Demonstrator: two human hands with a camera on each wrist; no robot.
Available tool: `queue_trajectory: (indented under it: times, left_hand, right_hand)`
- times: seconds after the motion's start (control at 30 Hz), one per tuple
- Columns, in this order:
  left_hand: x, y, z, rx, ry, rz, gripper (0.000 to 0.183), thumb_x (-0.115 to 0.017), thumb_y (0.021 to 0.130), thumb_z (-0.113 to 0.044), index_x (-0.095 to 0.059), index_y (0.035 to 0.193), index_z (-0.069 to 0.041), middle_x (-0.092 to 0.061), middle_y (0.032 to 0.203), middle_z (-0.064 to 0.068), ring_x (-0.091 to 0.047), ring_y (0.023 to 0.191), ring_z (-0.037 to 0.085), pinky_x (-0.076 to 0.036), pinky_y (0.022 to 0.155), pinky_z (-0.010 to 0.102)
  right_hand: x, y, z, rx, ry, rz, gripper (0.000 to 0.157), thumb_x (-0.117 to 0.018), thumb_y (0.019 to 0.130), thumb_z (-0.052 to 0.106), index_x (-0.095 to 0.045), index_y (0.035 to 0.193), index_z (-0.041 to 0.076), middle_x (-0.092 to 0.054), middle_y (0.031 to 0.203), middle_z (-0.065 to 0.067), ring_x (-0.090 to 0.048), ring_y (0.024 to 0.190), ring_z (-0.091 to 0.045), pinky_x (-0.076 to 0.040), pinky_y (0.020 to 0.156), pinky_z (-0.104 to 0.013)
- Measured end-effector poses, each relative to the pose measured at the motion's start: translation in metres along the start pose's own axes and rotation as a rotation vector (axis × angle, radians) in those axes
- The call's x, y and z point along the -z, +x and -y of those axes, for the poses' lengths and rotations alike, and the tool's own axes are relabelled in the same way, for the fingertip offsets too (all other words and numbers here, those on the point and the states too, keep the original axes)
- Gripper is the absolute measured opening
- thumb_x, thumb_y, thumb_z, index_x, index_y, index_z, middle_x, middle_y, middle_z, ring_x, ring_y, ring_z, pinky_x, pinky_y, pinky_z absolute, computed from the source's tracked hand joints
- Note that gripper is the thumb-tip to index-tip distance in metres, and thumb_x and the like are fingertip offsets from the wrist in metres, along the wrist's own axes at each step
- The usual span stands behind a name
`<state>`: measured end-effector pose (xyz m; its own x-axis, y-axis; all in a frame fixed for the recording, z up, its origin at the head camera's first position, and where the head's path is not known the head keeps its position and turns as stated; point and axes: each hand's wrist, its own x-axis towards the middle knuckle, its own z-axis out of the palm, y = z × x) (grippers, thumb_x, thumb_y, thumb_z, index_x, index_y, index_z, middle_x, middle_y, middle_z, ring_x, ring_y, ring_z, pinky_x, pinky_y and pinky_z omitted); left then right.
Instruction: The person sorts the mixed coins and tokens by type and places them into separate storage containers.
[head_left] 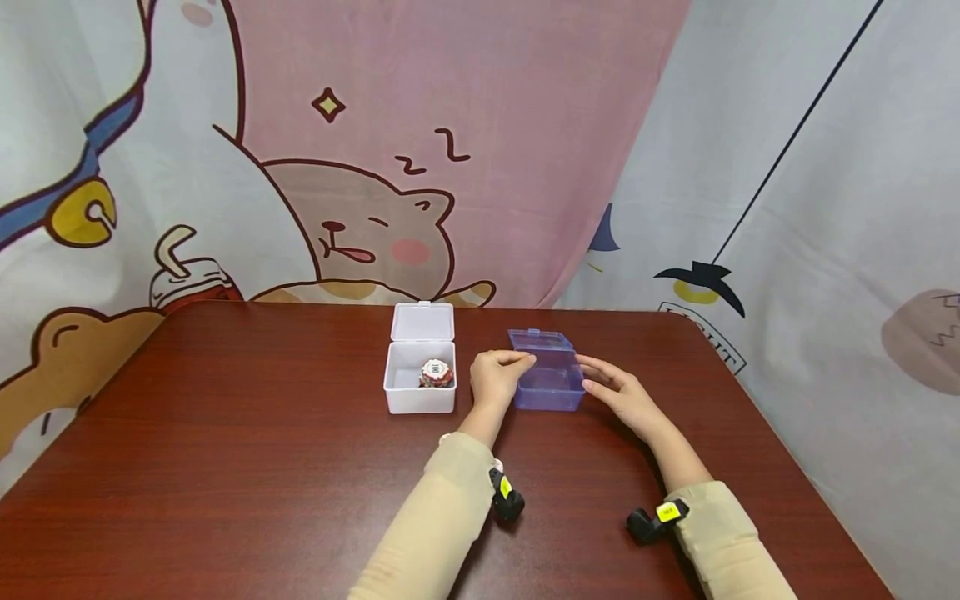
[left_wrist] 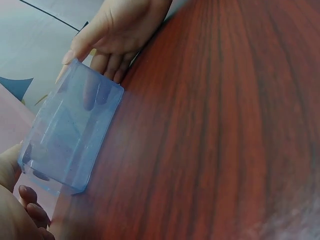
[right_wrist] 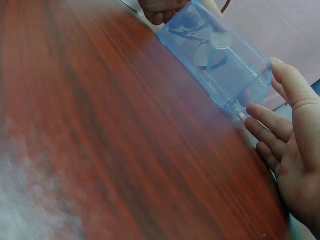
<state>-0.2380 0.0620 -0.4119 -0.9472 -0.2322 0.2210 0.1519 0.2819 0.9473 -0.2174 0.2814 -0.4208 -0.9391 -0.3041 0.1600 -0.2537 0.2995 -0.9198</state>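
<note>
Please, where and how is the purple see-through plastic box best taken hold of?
I would take the translucent purple plastic box by its two opposite side walls, coming from left and right together. Its open top faces up, so these walls offer opposed surfaces to press between. Its lid stands open at the back and would probably swing, so I would avoid it.

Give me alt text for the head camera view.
A person's left hand and right hand touch opposite sides of an open, see-through bluish box on a brown table. To its left stands an open white box holding a small stack of round pieces; behind hangs a cloth printed with cartoon animals.
</note>
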Motion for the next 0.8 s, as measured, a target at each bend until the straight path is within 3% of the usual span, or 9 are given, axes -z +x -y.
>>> queue_trajectory:
  times: [0.23, 0.37, 0.63, 0.8]
  left_hand:
    - [0.002, 0.000, -0.001, 0.002, -0.027, 0.036, 0.012, -0.080, 0.066, -0.021, -0.075, 0.074, -0.014, -0.069, 0.077, -0.001, -0.063, 0.082, 0.015, -0.045, 0.075, 0.027]
    - [0.006, -0.001, -0.004, 0.001, -0.063, 0.080, 0.015, -0.079, 0.066, -0.018, -0.075, 0.078, -0.011, -0.069, 0.078, 0.001, -0.061, 0.080, 0.014, -0.046, 0.072, 0.026]
    - [0.026, -0.010, -0.018, -0.048, -0.182, 0.218, 0.020, -0.078, 0.068, -0.019, -0.074, 0.085, -0.009, -0.067, 0.080, 0.001, -0.051, 0.068, 0.008, -0.041, 0.058, 0.022]
    - [0.041, -0.017, -0.026, -0.105, -0.147, 0.294, 0.022, -0.077, 0.070, -0.022, -0.074, 0.088, -0.010, -0.063, 0.073, -0.003, -0.049, 0.064, 0.008, -0.039, 0.056, 0.023]
  right_hand:
    - [-0.004, -0.003, 0.012, -0.009, -0.017, -0.002, 0.045, -0.054, 0.090, 0.011, -0.042, 0.133, 0.004, -0.047, 0.126, -0.022, -0.045, 0.114, -0.033, -0.039, 0.083, -0.018]
    - [-0.004, -0.003, 0.011, -0.015, -0.015, -0.002, 0.045, -0.054, 0.090, 0.008, -0.042, 0.133, 0.004, -0.047, 0.126, -0.023, -0.044, 0.114, -0.035, -0.039, 0.083, -0.019]
    - [-0.004, -0.002, 0.013, -0.012, -0.032, -0.007, 0.044, -0.054, 0.090, 0.010, -0.043, 0.133, 0.004, -0.047, 0.126, -0.022, -0.045, 0.114, -0.033, -0.039, 0.084, -0.019]
    - [-0.004, -0.003, 0.015, -0.020, -0.037, -0.010, 0.044, -0.055, 0.090, 0.012, -0.044, 0.132, 0.006, -0.049, 0.125, -0.019, -0.047, 0.113, -0.030, -0.039, 0.085, -0.020]
